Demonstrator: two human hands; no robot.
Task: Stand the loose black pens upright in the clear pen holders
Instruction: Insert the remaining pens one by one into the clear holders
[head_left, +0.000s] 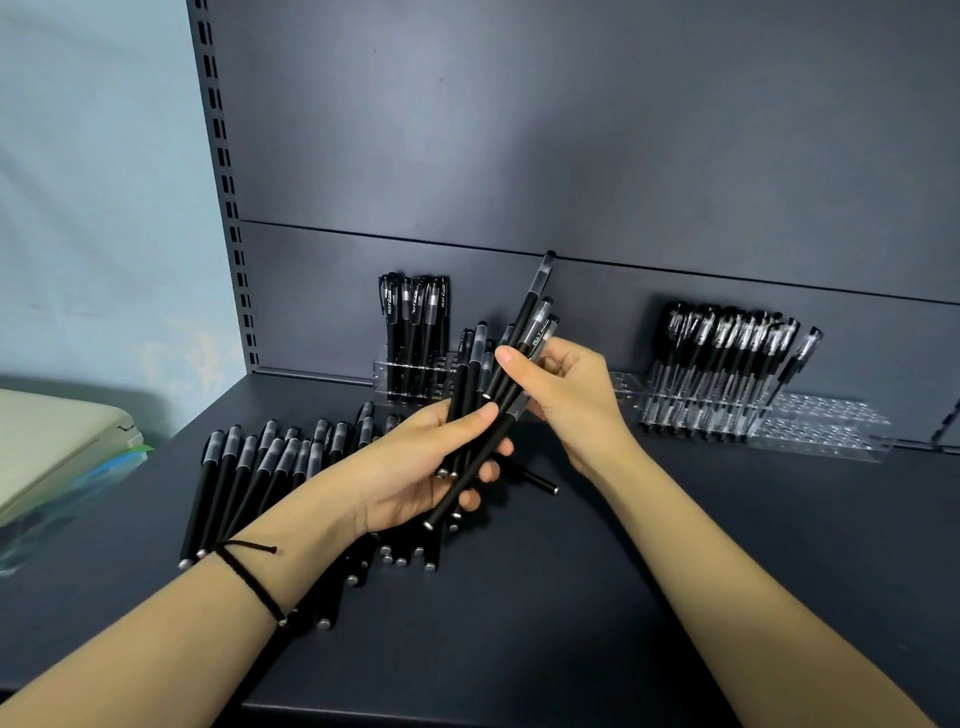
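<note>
My left hand (415, 467) grips a bundle of black pens (470, 410) above the middle of the shelf, caps pointing up and away. My right hand (566, 395) pinches the upper part of some pens in that bundle near their clear caps. A pile of loose black pens (260, 467) lies flat on the shelf at the left, partly under my left forearm. One clear pen holder (387, 371) stands at the back centre with several pens upright in it. A second, longer clear holder (821, 426) at the back right carries several pens in its left half.
The dark shelf board (519, 623) has a grey back panel (571, 156) and a slotted upright (228, 208) at the left. A pale box-like object (47, 447) sits beyond the shelf's left edge. One single pen (540, 480) lies under my hands.
</note>
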